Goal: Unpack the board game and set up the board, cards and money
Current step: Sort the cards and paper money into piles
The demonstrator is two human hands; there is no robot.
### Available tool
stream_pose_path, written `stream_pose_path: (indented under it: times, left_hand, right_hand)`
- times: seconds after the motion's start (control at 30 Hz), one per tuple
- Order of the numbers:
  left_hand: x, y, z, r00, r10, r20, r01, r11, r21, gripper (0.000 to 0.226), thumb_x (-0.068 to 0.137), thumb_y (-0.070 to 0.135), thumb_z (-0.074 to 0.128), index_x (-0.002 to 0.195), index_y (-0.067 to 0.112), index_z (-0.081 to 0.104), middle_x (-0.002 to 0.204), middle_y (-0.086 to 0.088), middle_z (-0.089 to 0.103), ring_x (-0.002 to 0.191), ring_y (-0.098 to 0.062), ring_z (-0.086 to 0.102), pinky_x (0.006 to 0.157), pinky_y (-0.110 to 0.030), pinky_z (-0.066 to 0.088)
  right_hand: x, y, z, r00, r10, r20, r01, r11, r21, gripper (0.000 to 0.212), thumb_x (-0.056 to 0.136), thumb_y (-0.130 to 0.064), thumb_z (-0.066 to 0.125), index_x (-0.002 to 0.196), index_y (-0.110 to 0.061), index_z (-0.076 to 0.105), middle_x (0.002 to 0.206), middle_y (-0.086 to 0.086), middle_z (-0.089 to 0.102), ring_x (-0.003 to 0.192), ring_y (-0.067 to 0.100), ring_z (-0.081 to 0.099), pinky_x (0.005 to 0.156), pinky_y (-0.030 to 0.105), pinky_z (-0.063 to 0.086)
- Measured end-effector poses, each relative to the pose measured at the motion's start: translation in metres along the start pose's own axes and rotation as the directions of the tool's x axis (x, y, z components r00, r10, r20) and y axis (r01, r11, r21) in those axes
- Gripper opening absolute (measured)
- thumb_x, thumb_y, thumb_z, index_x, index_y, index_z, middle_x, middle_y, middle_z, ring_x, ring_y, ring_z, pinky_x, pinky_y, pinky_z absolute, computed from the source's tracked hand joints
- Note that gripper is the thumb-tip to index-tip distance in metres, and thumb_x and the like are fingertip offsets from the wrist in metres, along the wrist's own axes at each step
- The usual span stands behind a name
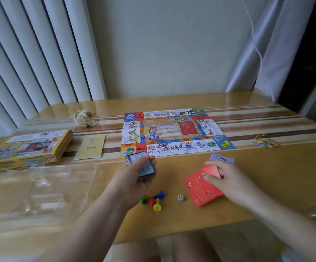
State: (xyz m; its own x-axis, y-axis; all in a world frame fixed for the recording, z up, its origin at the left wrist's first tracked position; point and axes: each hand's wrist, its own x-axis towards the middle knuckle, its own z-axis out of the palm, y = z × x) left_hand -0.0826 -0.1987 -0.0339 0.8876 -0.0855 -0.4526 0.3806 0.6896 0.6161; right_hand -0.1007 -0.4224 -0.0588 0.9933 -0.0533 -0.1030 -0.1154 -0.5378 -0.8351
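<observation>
Head view: the blue-backed card deck point(144, 166) is held in the left hand point(136, 178), with fingers curled round it, just short of the near left corner of the game board point(174, 132). The red cards point(200, 190) are gripped by the right hand point(227, 183), with the fingers wrapped over their far end. The stack is splayed, and its lower cards are slid out toward the person. The board is laid flat beyond both hands. The purple money notes point(221, 158) lie just beyond the right hand, between it and the board's near edge.

The splayed red stack is judged the likeliest trouble. Because only one end is held, loose cards could slip out and scatter if it is lifted. If the hand is swept forward, the money could be pushed onto the board.

Between the hands, slightly nearer the person, four pawns point(153, 201) are clustered, and a white die point(180, 198) sits just beside the red cards. All of these could be knocked by a dragged stack. A clear plastic tray point(40, 190) lies to the left of the left hand, with the yellow game box point(28, 148) and a folded leaflet point(91, 147) beyond it. Crumpled paper point(84, 118) lies farther off, and a crumpled wrapper point(265, 141) lies well beyond the right hand. Nothing is seen to block the way to the board.
</observation>
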Motion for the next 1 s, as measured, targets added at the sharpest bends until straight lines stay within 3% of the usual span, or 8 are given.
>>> stream_pose_path:
  times: [0.13, 0.4, 0.5, 0.6, 0.67, 0.77, 0.87, 1.0]
  left_hand:
    - [-0.009, -0.005, 0.007, 0.997, -0.076, 0.002, 0.076, 0.997, 0.013, 0.019, 0.092, 0.012, 0.055, 0.107, 0.000, 0.056, 0.092, -0.016, 0.064, 0.082, -0.023, 0.062, 0.085, -0.035, 0.051]
    - [-0.022, -0.008, 0.006, 0.986, -0.135, 0.094, 0.128, 0.988, 0.082, 0.021, 0.094, 0.008, 0.044, 0.106, -0.005, 0.056, 0.095, -0.019, 0.064, 0.086, -0.026, 0.062, 0.086, -0.038, 0.050]
    - [-0.023, -0.007, 0.005, 0.977, -0.166, 0.131, 0.155, 0.984, 0.090, 0.026, 0.092, 0.007, 0.040, 0.111, -0.004, 0.054, 0.100, -0.020, 0.064, 0.088, -0.027, 0.063, 0.082, -0.041, 0.052]
    - [-0.020, -0.011, 0.005, 0.967, -0.187, 0.171, 0.173, 0.980, 0.097, 0.030, 0.092, 0.003, 0.036, 0.116, -0.004, 0.053, 0.101, -0.021, 0.065, 0.089, -0.029, 0.064, 0.070, -0.042, 0.059]
    - [-0.018, -0.016, 0.004, 0.962, -0.190, 0.195, 0.164, 0.977, 0.138, 0.029, 0.093, -0.001, 0.037, 0.115, -0.004, 0.054, 0.101, -0.021, 0.068, 0.087, -0.028, 0.068, 0.063, -0.038, 0.060]
    - [-0.019, -0.027, 0.006, 0.944, -0.181, 0.275, 0.119, 0.966, 0.229, 0.027, 0.094, -0.003, 0.040, 0.115, -0.003, 0.056, 0.103, -0.019, 0.070, 0.086, -0.026, 0.071, 0.064, -0.034, 0.060]
    - [-0.022, -0.036, 0.012, 0.929, -0.158, 0.334, 0.049, 0.949, 0.311, 0.024, 0.092, -0.004, 0.045, 0.112, 0.002, 0.057, 0.098, -0.019, 0.071, 0.084, -0.025, 0.071, 0.066, -0.032, 0.060]
    - [-0.024, -0.044, 0.019, 0.933, -0.060, 0.354, -0.092, 0.913, 0.397, 0.027, 0.088, -0.003, 0.054, 0.111, 0.011, 0.058, 0.095, -0.012, 0.073, 0.083, -0.022, 0.071, 0.067, -0.029, 0.059]
  right_hand:
    - [-0.006, 0.008, 0.011, 0.994, -0.094, -0.057, 0.086, 0.989, -0.119, 0.042, 0.086, -0.007, 0.064, 0.125, -0.019, 0.056, 0.114, 0.003, 0.065, 0.105, 0.018, 0.061, 0.096, 0.036, 0.047]
    - [-0.019, -0.002, 0.030, 0.992, -0.115, -0.059, 0.092, 0.949, -0.301, 0.028, 0.085, -0.024, 0.065, 0.112, -0.027, 0.058, 0.114, -0.005, 0.061, 0.100, 0.012, 0.056, 0.091, 0.025, 0.042]
    - [-0.022, -0.009, 0.021, 0.980, -0.193, -0.040, 0.130, 0.786, -0.604, 0.030, 0.082, -0.047, 0.062, 0.108, -0.035, 0.057, 0.106, -0.017, 0.057, 0.107, 0.009, 0.051, 0.097, 0.030, 0.036]
    - [-0.020, -0.010, 0.014, 0.973, -0.232, -0.002, 0.166, 0.702, -0.693, 0.039, 0.078, -0.059, 0.061, 0.111, -0.040, 0.055, 0.104, -0.018, 0.045, 0.110, 0.005, 0.045, 0.100, 0.029, 0.029]
    - [-0.018, -0.010, 0.011, 0.959, -0.284, -0.019, 0.218, 0.776, -0.592, 0.038, 0.077, -0.053, 0.067, 0.110, -0.038, 0.057, 0.100, -0.018, 0.046, 0.099, 0.000, 0.047, 0.092, 0.023, 0.034]
    - [-0.014, -0.024, 0.002, 0.953, -0.282, -0.107, 0.263, 0.951, -0.160, 0.021, 0.080, -0.035, 0.070, 0.099, -0.028, 0.064, 0.089, -0.009, 0.057, 0.071, -0.002, 0.049, 0.068, 0.014, 0.037]
    - [-0.013, -0.038, -0.002, 0.986, -0.155, 0.062, 0.144, 0.977, 0.160, 0.022, 0.081, -0.034, 0.069, 0.098, -0.021, 0.064, 0.093, 0.001, 0.067, 0.068, 0.003, 0.058, 0.058, 0.016, 0.044]
    - [-0.012, -0.035, 0.006, 0.986, -0.111, 0.124, 0.073, 0.958, 0.278, 0.013, 0.079, -0.020, 0.074, 0.090, -0.018, 0.068, 0.092, 0.001, 0.074, 0.084, 0.012, 0.070, 0.078, 0.027, 0.056]
